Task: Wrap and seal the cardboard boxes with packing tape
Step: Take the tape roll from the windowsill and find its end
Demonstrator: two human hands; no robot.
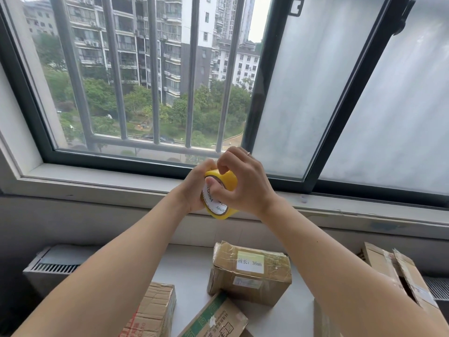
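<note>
1. My left hand (pixel 192 190) grips the yellow tape roll (pixel 230 182), fingers curled behind it.
2. My right hand (pixel 245 183) clamps its rim with curled fingers, thumb seemingly in the core.
3. Cardboard boxes (pixel 250 276) lie well below my fingers.

The left forearm (pixel 121 259) and right forearm (pixel 328 263) are bare as far as the picture's lower edge shows them, both slim and smooth. The right grip (pixel 243 181) is a bare hand wearing a thin, silvery ring (pixel 248 153) low on one finger, though which finger is hard to tell. The left grip (pixel 194 188) is likewise a bare hand.
</note>
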